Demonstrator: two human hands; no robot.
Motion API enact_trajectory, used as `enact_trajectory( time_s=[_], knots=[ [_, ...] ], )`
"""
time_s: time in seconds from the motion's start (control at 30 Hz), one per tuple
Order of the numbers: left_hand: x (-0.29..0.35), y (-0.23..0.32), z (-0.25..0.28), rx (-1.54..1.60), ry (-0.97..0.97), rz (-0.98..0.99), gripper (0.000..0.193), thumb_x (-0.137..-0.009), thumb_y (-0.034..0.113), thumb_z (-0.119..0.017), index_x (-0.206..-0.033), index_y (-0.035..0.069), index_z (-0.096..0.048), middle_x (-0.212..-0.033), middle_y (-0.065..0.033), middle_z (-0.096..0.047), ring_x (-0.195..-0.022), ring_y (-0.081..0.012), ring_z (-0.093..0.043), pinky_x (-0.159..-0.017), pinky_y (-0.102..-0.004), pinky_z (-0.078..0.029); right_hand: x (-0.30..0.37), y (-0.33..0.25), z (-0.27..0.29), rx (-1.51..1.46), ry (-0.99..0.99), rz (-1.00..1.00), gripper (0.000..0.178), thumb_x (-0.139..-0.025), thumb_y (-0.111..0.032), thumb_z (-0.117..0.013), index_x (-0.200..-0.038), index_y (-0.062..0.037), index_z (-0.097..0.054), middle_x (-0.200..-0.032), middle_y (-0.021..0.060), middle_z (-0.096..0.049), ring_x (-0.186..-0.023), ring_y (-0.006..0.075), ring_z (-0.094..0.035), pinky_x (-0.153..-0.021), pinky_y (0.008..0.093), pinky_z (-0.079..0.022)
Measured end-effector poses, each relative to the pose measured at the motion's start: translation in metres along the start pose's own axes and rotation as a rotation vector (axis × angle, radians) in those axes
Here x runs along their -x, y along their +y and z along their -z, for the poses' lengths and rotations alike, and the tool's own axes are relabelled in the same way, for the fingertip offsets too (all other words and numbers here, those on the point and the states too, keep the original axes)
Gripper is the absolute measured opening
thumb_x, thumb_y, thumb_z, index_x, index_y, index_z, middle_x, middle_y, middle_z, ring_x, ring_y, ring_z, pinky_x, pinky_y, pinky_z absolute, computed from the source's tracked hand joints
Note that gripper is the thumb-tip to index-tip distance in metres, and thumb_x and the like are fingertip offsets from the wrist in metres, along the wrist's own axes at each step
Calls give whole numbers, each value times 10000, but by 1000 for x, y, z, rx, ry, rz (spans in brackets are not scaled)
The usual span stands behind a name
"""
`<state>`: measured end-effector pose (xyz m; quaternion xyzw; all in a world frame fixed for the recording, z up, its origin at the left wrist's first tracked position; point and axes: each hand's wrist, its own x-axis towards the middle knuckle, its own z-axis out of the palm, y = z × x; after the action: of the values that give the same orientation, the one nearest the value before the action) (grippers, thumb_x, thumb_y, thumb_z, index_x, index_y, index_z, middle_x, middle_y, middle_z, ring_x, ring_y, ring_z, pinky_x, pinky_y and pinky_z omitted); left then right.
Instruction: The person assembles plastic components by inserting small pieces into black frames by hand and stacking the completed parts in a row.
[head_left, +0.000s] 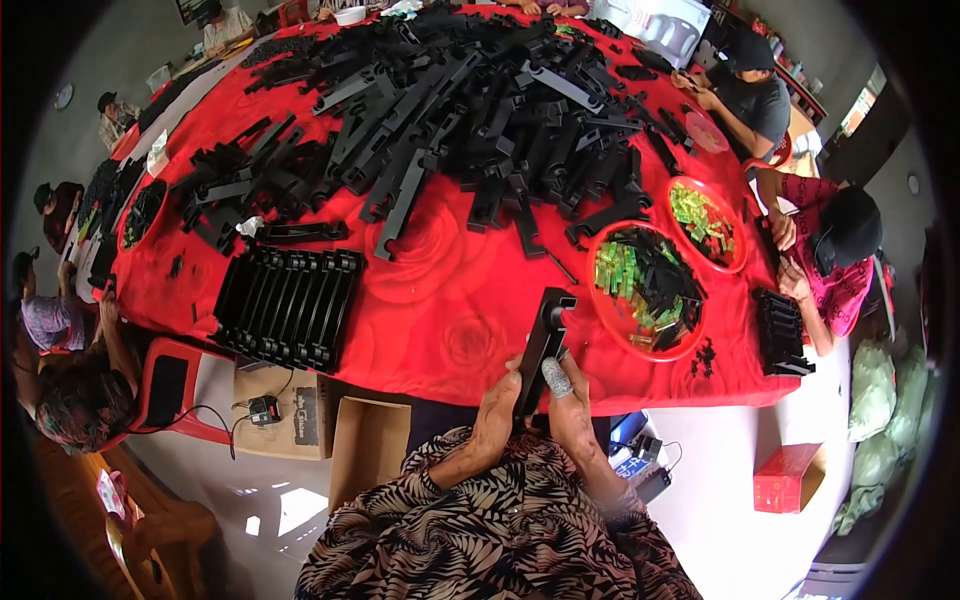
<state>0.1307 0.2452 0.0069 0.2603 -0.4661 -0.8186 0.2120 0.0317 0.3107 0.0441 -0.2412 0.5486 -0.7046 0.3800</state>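
A long black plastic part, channel-shaped with a notched far end, stands tilted up between my two hands at the table's front edge. My left hand is closed around its lower left side. On the other side my right hand grips it, with silver-grey wrapping on one digit. The part's lower end is partly hidden by my fingers. To the left lies a neat row of similar black parts, side by side. On the right is a red basket holding yellow-green translucent pieces and black pieces.
A large heap of black parts covers the far middle of the red tablecloth. Another red basket stands behind the first. Co-workers sit around the table, one in pink at right. Below are a cardboard box and red stool.
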Motion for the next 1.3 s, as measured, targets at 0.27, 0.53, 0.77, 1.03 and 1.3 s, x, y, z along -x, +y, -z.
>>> enact_trajectory(
  time_s=[0.27,0.53,0.77,1.03,1.3],
  knots=[
    [1,-9,-2,-222,-10,-131,566,-1043,435,-387,-1410,11,-462,-905,-43,-591,-734,-125,-536,-617,-247,-450,4,23,8,-28,112,86,332,-1000,-104,-424,-1273,5,-580,-1139,74,-661,-1027,178,-612,-967,311,-452],
    [-1,-16,2,-374,29,-284,536,-1041,389,-400,-1375,-23,-474,-983,-166,-654,-861,-240,-636,-790,-354,-495,7,14,5,-78,74,18,340,-987,-11,-364,-1282,-12,-532,-1016,75,-681,-699,111,-615,-515,206,-457],
    [3,-13,1,-382,-20,-261,503,-1045,346,-410,-1351,-44,-492,-1290,-260,-585,-1262,-332,-531,-1043,-386,-389,5,30,17,112,101,186,327,-978,6,-355,-1234,-2,-559,-958,68,-689,-632,106,-606,-495,212,-467],
    [5,-16,-3,-428,-39,-391,499,-1047,327,-395,-1330,-76,-477,-1240,-251,-601,-1223,-346,-549,-1028,-368,-390,7,23,15,-275,56,67,250,-971,-118,-453,-1105,25,-609,-899,146,-686,-790,244,-673,-713,306,-548],
    [8,-19,0,-428,-47,-489,447,-1045,267,-369,-1306,-87,-448,-1173,-217,-568,-1116,-272,-543,-991,-336,-389,7,14,1,-499,59,-34,289,-938,-93,-449,-1127,53,-611,-854,127,-680,-782,224,-663,-781,317,-533]
  ],
)
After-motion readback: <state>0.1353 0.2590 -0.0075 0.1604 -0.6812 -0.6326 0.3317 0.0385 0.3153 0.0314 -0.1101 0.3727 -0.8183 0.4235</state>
